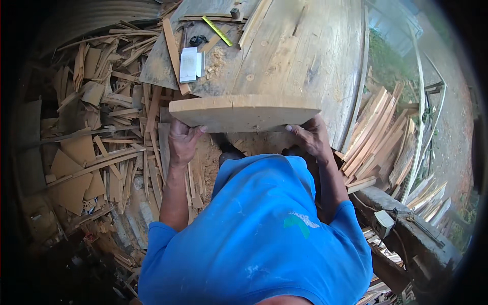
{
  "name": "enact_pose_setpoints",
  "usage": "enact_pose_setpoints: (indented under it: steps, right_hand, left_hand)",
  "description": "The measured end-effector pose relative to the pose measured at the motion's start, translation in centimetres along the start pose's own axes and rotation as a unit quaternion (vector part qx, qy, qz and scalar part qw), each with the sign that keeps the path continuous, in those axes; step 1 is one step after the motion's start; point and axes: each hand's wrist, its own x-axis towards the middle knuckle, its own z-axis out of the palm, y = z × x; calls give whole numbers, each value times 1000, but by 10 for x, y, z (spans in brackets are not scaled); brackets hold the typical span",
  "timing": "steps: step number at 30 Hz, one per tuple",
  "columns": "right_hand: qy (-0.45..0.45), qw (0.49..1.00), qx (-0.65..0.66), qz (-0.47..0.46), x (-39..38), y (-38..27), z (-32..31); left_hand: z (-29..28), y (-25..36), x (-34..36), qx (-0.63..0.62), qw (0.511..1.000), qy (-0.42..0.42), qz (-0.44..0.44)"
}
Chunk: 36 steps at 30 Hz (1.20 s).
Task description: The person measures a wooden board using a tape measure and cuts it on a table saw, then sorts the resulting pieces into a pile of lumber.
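A thick pale wooden board (244, 118) with a slightly curved edge is held up in front of my body, at the near end of the workbench. My left hand (184, 142) grips its left end, thumb against the face turned toward me. At the right end my right hand (311, 136) holds it the same way, thumb on that face. The other fingers of both hands are hidden behind or under the board. Its top edge runs level from hand to hand.
The wooden workbench (305, 56) bears a yellow measuring tape (217, 31), a white box (188, 64), a wood strip (174, 53) and sawdust (215, 61). Heaped scrap wood (114, 117) covers the floor at left. Stacked planks (373, 129) lean at right, above a beam (406, 223).
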Motion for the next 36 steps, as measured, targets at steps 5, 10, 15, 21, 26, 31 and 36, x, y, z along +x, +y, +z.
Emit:
enact_pose_setpoints:
  steps: [5, 10, 15, 21, 26, 31, 36]
  right_hand:
    - [52, 979, -137, -141, -1, 19, 1]
    - [58, 960, -114, -250, 7, 26, 8]
    - [92, 954, -80, -275, 5, 36, 9]
    - [66, 958, -93, -263, 3, 24, 2]
    - [75, 952, -142, -261, 6, 26, -14]
    - [69, 952, -131, -266, 7, 25, -18]
    - [92, 949, -130, -273, 7, 19, -11]
  left_hand:
    - [-6, -15, -12, 117, 990, 28, 75]
    - [9, 4, -2, 128, 965, -8, 228]
    - [6, -6, 2, 157, 950, 5, 269]
    - [11, -2, 2, 200, 923, 22, 328]
    - [19, 0, 8, 187, 917, 20, 351]
    - [23, 10, 10, 204, 919, 21, 338]
    - [20, 4, 13, 226, 909, 28, 348]
